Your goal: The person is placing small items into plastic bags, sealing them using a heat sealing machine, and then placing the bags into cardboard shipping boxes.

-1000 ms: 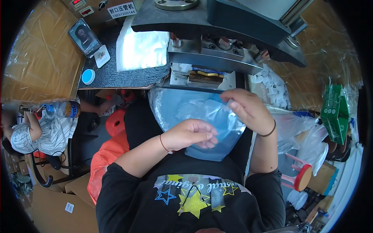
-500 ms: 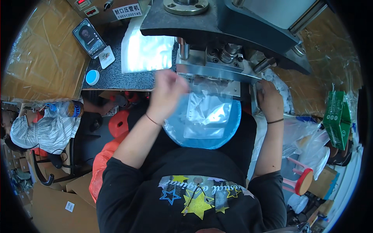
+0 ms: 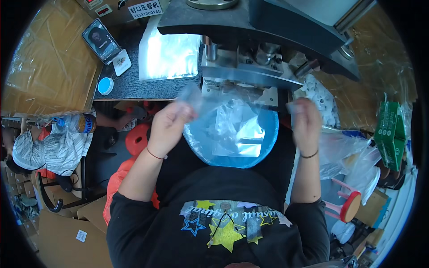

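My left hand (image 3: 170, 125) is closed on a clear plastic pouch (image 3: 192, 96), blurred by motion, at the left front of a metal press (image 3: 252, 73). To the right of the press my right hand (image 3: 306, 123) has its fingers bent together, smeared; a pale bit shows at the fingertips, too blurred to name. Beside that hand lies a heap of small white plastic parts (image 3: 322, 105) in a clear bag. Between my hands a blue-lined basin (image 3: 201, 154) sits on my lap, with clear and silvery pouches (image 3: 239, 134) lying in it.
A stack of silvery-white pouches (image 3: 167, 56) lies on the dark tabletop mat (image 3: 134, 85), near a phone (image 3: 101, 41) and a round blue-lidded tub (image 3: 105, 86). Cardboard boxes (image 3: 49, 58) flank the left. A green box (image 3: 389, 134) and red stool (image 3: 351, 206) stand right; another person (image 3: 53, 147) sits left.
My left hand has moved left and down from the press, drawing clear plastic with it. My right hand has shifted slightly left and down from the press's right side.
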Demonstrator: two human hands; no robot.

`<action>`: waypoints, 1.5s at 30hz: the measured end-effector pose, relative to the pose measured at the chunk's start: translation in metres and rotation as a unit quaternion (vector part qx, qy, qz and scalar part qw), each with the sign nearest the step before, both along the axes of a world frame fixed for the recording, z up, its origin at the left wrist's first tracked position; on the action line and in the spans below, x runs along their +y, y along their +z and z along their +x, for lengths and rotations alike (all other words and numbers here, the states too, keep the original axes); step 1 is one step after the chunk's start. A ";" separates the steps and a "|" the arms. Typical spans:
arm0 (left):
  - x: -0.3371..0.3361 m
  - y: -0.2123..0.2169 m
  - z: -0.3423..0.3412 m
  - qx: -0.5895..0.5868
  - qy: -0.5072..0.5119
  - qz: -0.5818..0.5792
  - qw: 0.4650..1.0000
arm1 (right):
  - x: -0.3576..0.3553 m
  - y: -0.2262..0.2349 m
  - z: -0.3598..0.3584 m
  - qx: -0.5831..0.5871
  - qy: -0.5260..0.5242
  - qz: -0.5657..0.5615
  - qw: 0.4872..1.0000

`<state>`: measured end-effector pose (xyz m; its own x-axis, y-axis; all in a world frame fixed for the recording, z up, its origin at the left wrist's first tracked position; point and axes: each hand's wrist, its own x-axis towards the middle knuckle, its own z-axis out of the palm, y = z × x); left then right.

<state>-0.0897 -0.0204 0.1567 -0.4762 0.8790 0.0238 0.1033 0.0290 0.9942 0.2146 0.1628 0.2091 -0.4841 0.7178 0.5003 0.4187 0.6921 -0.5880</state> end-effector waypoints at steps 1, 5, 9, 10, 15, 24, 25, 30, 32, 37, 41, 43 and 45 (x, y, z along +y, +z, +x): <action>0.001 0.002 0.008 0.007 -0.050 -0.010 0.999 | -0.008 0.004 -0.014 -0.031 0.091 0.036 0.995; 0.014 0.013 0.041 0.045 -0.155 -0.035 0.986 | -0.025 0.030 -0.047 0.052 0.195 -0.065 0.977; 0.018 0.007 0.065 -0.123 -0.266 -0.054 0.955 | -0.017 0.033 -0.061 0.038 0.197 -0.035 0.979; 0.017 0.006 0.070 -0.122 -0.265 -0.053 0.955 | -0.014 0.031 -0.061 -0.002 0.215 -0.027 0.976; 0.017 0.005 0.090 -0.332 -0.362 -0.105 0.865 | -0.007 0.033 -0.031 -0.077 0.286 -0.161 0.941; 0.065 0.004 0.056 -0.366 -0.269 -0.122 0.883 | 0.052 -0.001 0.030 -0.376 -0.164 -0.005 0.912; 0.073 0.002 0.052 -0.371 -0.260 -0.127 0.883 | 0.059 -0.012 0.036 -0.342 -0.137 0.007 0.929; 0.072 -0.021 0.046 -0.259 -0.172 -0.038 0.950 | 0.065 -0.038 0.039 -0.259 -0.116 0.044 0.958; 0.075 -0.010 0.015 -0.090 -0.004 0.050 0.995 | 0.063 -0.041 0.038 -0.192 -0.131 0.038 0.972; 0.073 -0.005 -0.070 0.647 0.089 -0.057 0.755 | 0.057 -0.036 0.038 -0.166 -0.148 0.077 0.972; 0.026 0.003 -0.031 0.608 -0.049 -0.028 0.792 | 0.027 -0.013 0.036 -0.096 -0.183 0.023 0.978; 0.010 -0.005 -0.025 0.483 0.001 0.009 0.876 | 0.014 -0.005 0.025 -0.049 -0.172 -0.006 0.984; 0.001 -0.011 -0.011 0.006 0.031 0.036 0.999 | -0.001 -0.002 0.007 -0.049 -0.002 0.025 0.999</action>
<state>-0.1007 -0.0189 0.1459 -0.5296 0.8433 0.0911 0.1147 -0.0352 0.9928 0.2219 0.1621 0.2068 -0.5292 0.6954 0.4861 0.4750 0.7176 -0.5094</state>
